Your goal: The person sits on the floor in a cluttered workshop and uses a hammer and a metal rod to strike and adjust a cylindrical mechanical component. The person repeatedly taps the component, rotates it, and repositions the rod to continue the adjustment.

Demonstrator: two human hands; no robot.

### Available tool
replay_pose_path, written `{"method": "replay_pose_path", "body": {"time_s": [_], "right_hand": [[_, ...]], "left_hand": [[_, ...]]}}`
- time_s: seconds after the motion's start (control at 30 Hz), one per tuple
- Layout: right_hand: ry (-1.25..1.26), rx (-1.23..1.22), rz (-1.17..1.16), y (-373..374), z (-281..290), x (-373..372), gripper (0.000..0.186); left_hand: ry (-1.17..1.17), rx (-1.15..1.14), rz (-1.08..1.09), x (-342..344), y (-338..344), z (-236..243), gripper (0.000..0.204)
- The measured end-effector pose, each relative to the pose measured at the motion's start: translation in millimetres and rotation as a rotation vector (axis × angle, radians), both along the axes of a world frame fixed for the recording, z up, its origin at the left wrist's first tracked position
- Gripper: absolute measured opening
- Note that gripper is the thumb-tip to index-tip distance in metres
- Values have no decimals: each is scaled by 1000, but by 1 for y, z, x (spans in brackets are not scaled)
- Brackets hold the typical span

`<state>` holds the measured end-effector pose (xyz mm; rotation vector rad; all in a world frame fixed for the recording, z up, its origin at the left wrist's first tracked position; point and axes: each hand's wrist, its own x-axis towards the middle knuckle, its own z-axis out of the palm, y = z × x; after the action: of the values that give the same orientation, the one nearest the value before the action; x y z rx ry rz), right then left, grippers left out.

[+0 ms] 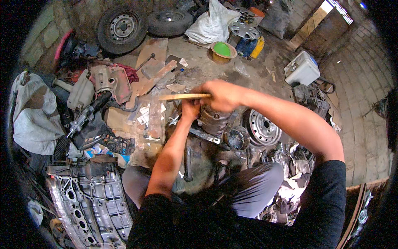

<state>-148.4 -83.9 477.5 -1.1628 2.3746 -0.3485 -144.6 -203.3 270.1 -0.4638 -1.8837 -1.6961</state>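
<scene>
While clutching the right end of a flat yellowish strip [182, 97], clenched the right hand [226, 93] firmly over it, edge-on and nearly level above the middle of the floor [255, 85]! Had the left hand [190, 110] just below, fingers bent but half hidden; could not tell whether grasping anything. Right underneath, spotted a dark brown cylinder [214, 122], upright, with a flat metal bar [205, 135] at its foot. Then out to the right: picked up a round tin [236, 139] just beside, next a steel wheel rim [264, 126]. Toward the floor's near left corner, caught a big engine casting [91, 199]; along its far edge, two tyres [120, 43], a white sack [215, 20]; near its right edge, a white box [304, 74].
</scene>
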Motion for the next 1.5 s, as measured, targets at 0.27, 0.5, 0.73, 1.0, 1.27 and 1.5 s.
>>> {"method": "replay_pose_path", "body": {"time_s": [0.27, 0.5, 0.73, 1.0, 1.27, 1.5], "right_hand": [[361, 253, 174, 62, 75, 115, 32], [373, 883, -57, 107, 78, 87, 26], [468, 347, -324, 78, 47, 7, 40], [111, 342, -22, 34, 53, 27, 48], [-109, 737, -66, 61, 105, 75, 38], [270, 916, -343, 75, 85, 56, 35]], "left_hand": [[-47, 30, -103, 2, 6, 13, 20], [-2, 39, -112, 7, 11, 27, 20], [54, 47, -23, 10, 17, 12, 17], [-57, 1, -37, 7, 0, 1, 17], [-16, 26, -45, 13, 6, 16, 21], [93, 40, -110, 18, 15, 30, 17]]}}
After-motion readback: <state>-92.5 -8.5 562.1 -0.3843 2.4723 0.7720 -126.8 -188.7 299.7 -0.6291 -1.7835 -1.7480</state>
